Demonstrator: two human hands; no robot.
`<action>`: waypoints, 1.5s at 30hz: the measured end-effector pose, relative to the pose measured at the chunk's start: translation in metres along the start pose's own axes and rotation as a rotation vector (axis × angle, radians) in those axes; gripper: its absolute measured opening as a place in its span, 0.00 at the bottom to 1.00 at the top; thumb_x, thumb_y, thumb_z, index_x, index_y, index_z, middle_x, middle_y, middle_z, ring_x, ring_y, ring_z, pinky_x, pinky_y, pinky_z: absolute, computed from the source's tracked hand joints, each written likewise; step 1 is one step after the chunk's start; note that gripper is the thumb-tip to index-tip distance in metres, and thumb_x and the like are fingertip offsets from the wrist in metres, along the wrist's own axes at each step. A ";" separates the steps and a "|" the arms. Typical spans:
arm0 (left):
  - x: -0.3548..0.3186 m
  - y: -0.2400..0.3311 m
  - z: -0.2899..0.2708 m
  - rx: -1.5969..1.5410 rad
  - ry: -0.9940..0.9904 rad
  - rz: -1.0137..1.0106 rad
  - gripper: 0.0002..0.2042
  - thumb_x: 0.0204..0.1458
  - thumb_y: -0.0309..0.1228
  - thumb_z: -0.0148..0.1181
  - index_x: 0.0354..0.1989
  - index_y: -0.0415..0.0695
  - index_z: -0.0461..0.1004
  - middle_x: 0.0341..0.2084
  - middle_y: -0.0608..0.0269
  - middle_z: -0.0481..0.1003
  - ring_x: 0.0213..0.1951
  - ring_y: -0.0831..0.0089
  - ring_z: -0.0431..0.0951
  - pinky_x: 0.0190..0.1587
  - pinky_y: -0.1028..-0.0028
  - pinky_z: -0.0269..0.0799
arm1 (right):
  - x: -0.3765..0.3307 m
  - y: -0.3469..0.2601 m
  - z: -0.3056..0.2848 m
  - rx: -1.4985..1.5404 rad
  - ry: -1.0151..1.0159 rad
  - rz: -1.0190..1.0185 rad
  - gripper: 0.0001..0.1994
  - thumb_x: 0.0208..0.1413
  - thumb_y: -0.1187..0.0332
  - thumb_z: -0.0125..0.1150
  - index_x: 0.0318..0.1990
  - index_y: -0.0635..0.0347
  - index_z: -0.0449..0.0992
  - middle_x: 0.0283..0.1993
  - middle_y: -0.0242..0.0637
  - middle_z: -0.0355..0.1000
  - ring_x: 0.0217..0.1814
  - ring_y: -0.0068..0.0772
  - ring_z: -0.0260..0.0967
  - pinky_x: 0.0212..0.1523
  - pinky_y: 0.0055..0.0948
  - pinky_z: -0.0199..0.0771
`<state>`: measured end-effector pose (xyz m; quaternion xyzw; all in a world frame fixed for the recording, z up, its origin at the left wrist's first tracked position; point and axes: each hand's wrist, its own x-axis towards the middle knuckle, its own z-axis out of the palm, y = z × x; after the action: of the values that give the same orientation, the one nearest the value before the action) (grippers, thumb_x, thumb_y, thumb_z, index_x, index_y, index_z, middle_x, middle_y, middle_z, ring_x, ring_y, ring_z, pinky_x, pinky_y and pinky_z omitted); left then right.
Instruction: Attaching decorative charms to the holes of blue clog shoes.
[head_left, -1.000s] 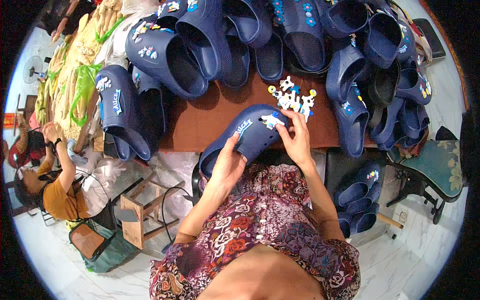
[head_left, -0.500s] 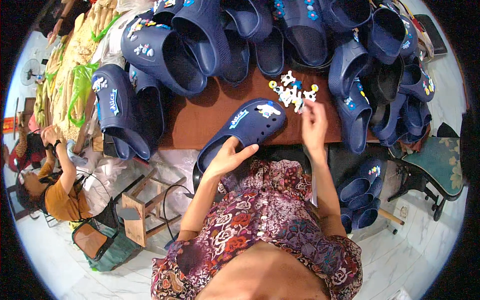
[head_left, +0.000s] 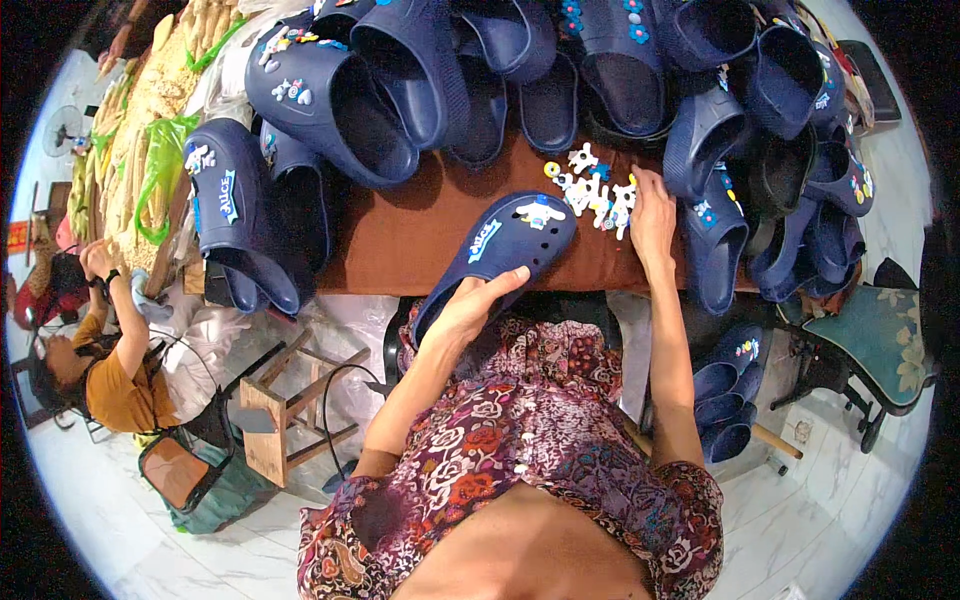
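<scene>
A navy blue clog slants over the table's front edge, its toe pointing away from me. On its upper are a white character charm and a blue lettered charm, beside a row of small holes. My left hand grips it, with the fingers inside the foot opening and the thumb along the outer side. A small heap of shoe charms, mostly white with some blue and yellow, lies on the brown cloth. At the heap's right edge my right hand has its fingers bent together; whatever is between the fingertips is hidden.
Several navy clogs are piled along the table's far side, with more at the left and right. A wooden stool and a seated person are at left. A green chair stands right, near clogs below the table.
My right hand has shifted right and forward, its fingers now curled at the heap's right edge. The clog and my left hand have swung slightly right, and the clog stands steeper.
</scene>
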<state>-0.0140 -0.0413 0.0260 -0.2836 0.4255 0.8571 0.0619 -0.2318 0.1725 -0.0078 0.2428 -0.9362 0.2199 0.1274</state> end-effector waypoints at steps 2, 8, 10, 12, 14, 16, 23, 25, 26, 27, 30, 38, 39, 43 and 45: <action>0.004 -0.002 -0.004 -0.069 -0.013 -0.063 0.26 0.49 0.31 0.67 0.56 0.35 0.69 0.49 0.57 0.75 0.51 0.66 0.74 0.60 0.67 0.64 | 0.002 0.002 -0.001 -0.042 -0.094 0.026 0.15 0.61 0.73 0.48 0.55 0.62 0.71 0.52 0.50 0.71 0.54 0.53 0.68 0.53 0.44 0.67; 0.021 -0.017 -0.012 -0.362 -0.147 -0.095 0.19 0.45 0.26 0.66 0.47 0.36 0.74 0.43 0.61 0.76 0.46 0.69 0.74 0.55 0.69 0.66 | -0.010 -0.004 -0.004 0.090 0.021 0.048 0.11 0.59 0.74 0.54 0.49 0.60 0.70 0.44 0.48 0.72 0.48 0.53 0.69 0.48 0.46 0.67; 0.023 -0.023 -0.015 -0.376 -0.158 -0.092 0.18 0.44 0.24 0.66 0.46 0.37 0.75 0.41 0.61 0.76 0.45 0.70 0.75 0.54 0.69 0.67 | -0.014 -0.013 -0.010 0.117 0.061 0.003 0.11 0.59 0.74 0.54 0.49 0.61 0.70 0.44 0.48 0.71 0.48 0.52 0.69 0.49 0.44 0.68; 0.022 -0.029 -0.017 -0.357 -0.119 -0.082 0.16 0.42 0.22 0.65 0.42 0.37 0.76 0.38 0.62 0.77 0.42 0.70 0.75 0.51 0.70 0.68 | -0.021 -0.031 -0.020 0.146 0.102 -0.045 0.12 0.58 0.74 0.54 0.49 0.62 0.69 0.44 0.48 0.70 0.48 0.51 0.69 0.51 0.43 0.68; 0.022 -0.035 -0.017 -0.344 -0.097 -0.061 0.15 0.41 0.22 0.65 0.40 0.39 0.76 0.36 0.64 0.76 0.39 0.71 0.75 0.48 0.70 0.69 | -0.029 -0.055 -0.034 0.333 0.012 0.064 0.12 0.58 0.75 0.56 0.49 0.63 0.70 0.46 0.48 0.69 0.48 0.51 0.69 0.52 0.40 0.68; 0.025 -0.039 -0.019 -0.324 -0.140 -0.033 0.15 0.39 0.22 0.65 0.40 0.39 0.76 0.35 0.65 0.76 0.38 0.72 0.75 0.47 0.71 0.70 | -0.036 -0.079 -0.043 0.490 -0.051 0.048 0.11 0.57 0.74 0.59 0.48 0.64 0.72 0.46 0.45 0.70 0.47 0.43 0.71 0.44 0.34 0.73; 0.018 -0.030 -0.007 -0.284 -0.112 0.008 0.18 0.37 0.22 0.64 0.41 0.40 0.75 0.36 0.66 0.75 0.39 0.72 0.74 0.47 0.72 0.70 | -0.049 -0.112 -0.035 0.571 -0.164 0.062 0.12 0.55 0.71 0.63 0.47 0.60 0.73 0.44 0.40 0.70 0.44 0.38 0.70 0.41 0.31 0.74; 0.015 -0.031 -0.006 -0.238 -0.121 0.068 0.19 0.37 0.22 0.65 0.42 0.40 0.75 0.37 0.66 0.74 0.40 0.73 0.74 0.47 0.72 0.69 | -0.050 -0.113 -0.033 0.565 -0.143 0.065 0.12 0.54 0.69 0.64 0.45 0.60 0.73 0.44 0.40 0.69 0.44 0.38 0.70 0.40 0.32 0.73; 0.015 -0.033 -0.007 -0.241 -0.118 0.068 0.19 0.37 0.22 0.65 0.42 0.40 0.75 0.37 0.66 0.74 0.40 0.73 0.74 0.47 0.72 0.69 | -0.051 -0.113 -0.034 0.564 -0.147 0.064 0.12 0.54 0.69 0.64 0.45 0.60 0.73 0.44 0.40 0.69 0.44 0.38 0.70 0.40 0.32 0.73; 0.015 -0.035 -0.010 -0.209 -0.123 0.049 0.19 0.37 0.23 0.65 0.43 0.40 0.75 0.38 0.67 0.74 0.40 0.73 0.73 0.48 0.72 0.69 | -0.053 -0.114 -0.034 0.578 -0.157 0.118 0.12 0.54 0.69 0.65 0.45 0.60 0.73 0.43 0.40 0.69 0.43 0.37 0.71 0.40 0.31 0.74; 0.017 -0.044 -0.019 -0.154 -0.145 0.017 0.21 0.38 0.24 0.65 0.45 0.39 0.74 0.40 0.67 0.74 0.42 0.73 0.73 0.48 0.72 0.69 | -0.052 -0.116 -0.038 0.605 -0.181 0.191 0.12 0.53 0.69 0.66 0.43 0.61 0.73 0.42 0.39 0.70 0.39 0.35 0.72 0.39 0.31 0.74; 0.012 -0.041 -0.017 -0.071 -0.179 0.064 0.29 0.42 0.30 0.65 0.56 0.37 0.68 0.48 0.65 0.71 0.48 0.72 0.70 0.52 0.71 0.67 | -0.043 -0.122 -0.049 0.635 -0.261 0.210 0.11 0.52 0.70 0.67 0.40 0.63 0.74 0.37 0.38 0.72 0.34 0.29 0.73 0.37 0.28 0.75; 0.013 -0.041 -0.021 -0.021 -0.210 0.031 0.30 0.42 0.31 0.65 0.57 0.37 0.67 0.49 0.64 0.70 0.49 0.72 0.69 0.53 0.71 0.67 | -0.040 -0.125 -0.052 0.599 -0.287 0.232 0.11 0.51 0.70 0.67 0.39 0.63 0.74 0.35 0.38 0.72 0.33 0.29 0.74 0.37 0.28 0.75; 0.010 -0.044 -0.014 0.007 -0.171 0.046 0.30 0.38 0.28 0.64 0.56 0.38 0.68 0.47 0.66 0.71 0.48 0.73 0.70 0.51 0.72 0.66 | -0.028 -0.130 -0.064 0.524 -0.390 0.278 0.11 0.49 0.70 0.68 0.36 0.63 0.73 0.30 0.37 0.74 0.29 0.29 0.74 0.35 0.28 0.76; 0.002 -0.035 -0.013 0.119 -0.186 0.012 0.30 0.41 0.33 0.65 0.56 0.37 0.68 0.48 0.65 0.71 0.48 0.72 0.69 0.53 0.72 0.65 | -0.023 -0.125 -0.069 0.502 -0.433 0.259 0.11 0.48 0.70 0.69 0.35 0.63 0.73 0.29 0.36 0.74 0.28 0.28 0.74 0.35 0.27 0.76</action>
<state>0.0023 -0.0296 -0.0058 -0.1959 0.4699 0.8533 0.1127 -0.1396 0.1159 0.0879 0.1866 -0.8813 0.4009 -0.1665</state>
